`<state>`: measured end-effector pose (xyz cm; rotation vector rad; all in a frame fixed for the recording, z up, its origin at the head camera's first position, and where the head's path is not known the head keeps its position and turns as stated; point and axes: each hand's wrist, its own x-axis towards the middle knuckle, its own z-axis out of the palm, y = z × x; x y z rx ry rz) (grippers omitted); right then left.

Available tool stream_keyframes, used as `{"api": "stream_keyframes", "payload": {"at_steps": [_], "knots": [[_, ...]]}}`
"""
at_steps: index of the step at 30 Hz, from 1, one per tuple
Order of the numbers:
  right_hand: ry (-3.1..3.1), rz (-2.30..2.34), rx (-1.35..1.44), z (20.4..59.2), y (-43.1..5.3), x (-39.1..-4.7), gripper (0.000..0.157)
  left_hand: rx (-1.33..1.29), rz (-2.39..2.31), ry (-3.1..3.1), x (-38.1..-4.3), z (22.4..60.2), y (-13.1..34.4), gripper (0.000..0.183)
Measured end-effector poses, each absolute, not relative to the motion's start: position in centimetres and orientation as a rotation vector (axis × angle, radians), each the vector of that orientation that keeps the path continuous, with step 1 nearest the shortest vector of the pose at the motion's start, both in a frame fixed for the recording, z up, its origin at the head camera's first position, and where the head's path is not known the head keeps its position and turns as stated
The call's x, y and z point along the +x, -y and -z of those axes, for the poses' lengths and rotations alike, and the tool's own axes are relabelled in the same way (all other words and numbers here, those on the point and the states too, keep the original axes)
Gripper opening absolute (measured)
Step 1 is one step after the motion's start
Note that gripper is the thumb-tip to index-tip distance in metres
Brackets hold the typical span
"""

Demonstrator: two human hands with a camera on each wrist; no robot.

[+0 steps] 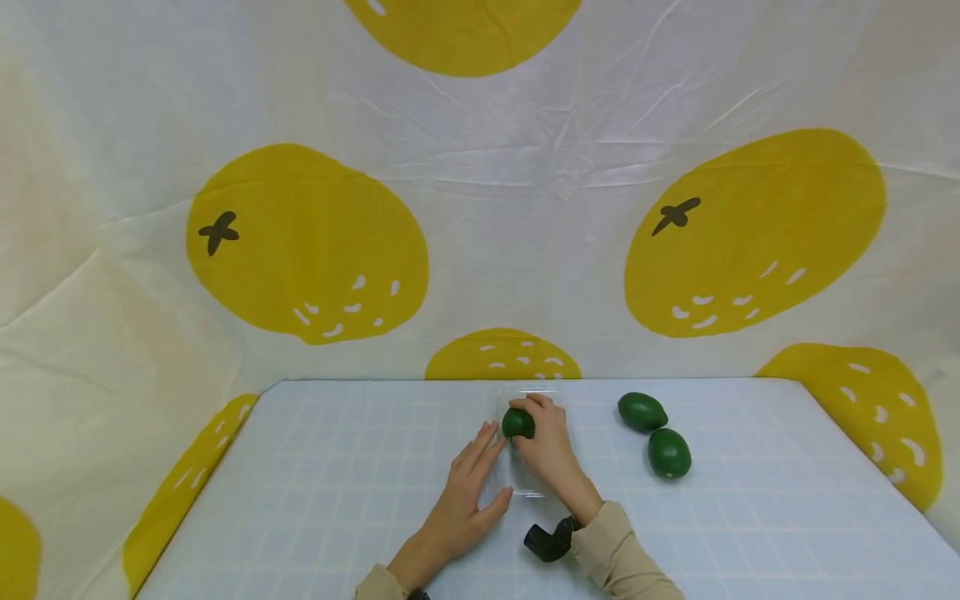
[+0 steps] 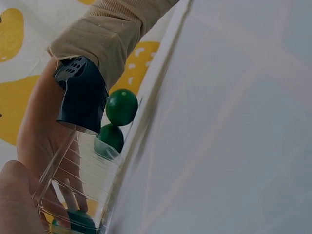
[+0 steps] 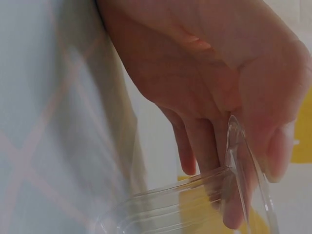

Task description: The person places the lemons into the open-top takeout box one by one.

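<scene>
A clear plastic tray (image 1: 529,483) lies lengthwise on the table, and its rim shows close up in the right wrist view. My right hand (image 1: 551,442) reaches over it and holds a dark green lime (image 1: 517,423) between thumb and fingers, at the tray's far end. Beside the tray's left edge is my left hand (image 1: 461,504), fingers straight along the side and thumb near the front corner. The right wrist view shows those left fingers (image 3: 200,141) against the clear wall. Two more limes, one farther back (image 1: 642,412) and one nearer (image 1: 669,454), lie right of the tray.
A pale blue checked cloth (image 1: 337,475) covers the table. Behind it hangs a white curtain (image 1: 525,250) printed with yellow fruit. A dark wrist camera (image 1: 550,542) sits under my right wrist, close to the tray's front end.
</scene>
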<state>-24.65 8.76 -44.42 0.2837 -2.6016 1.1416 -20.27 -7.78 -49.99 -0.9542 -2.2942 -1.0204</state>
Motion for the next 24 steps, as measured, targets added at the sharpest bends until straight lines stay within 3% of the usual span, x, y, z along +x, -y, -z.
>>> {"api": "stream_keyframes", "payload": {"at_steps": [24], "knots": [[2.566, -1.239, 0.252, 44.98, -8.92, -24.98, 0.045, -0.955, 1.019, 2.290, -20.36, 50.06, 7.75, 0.062]]}}
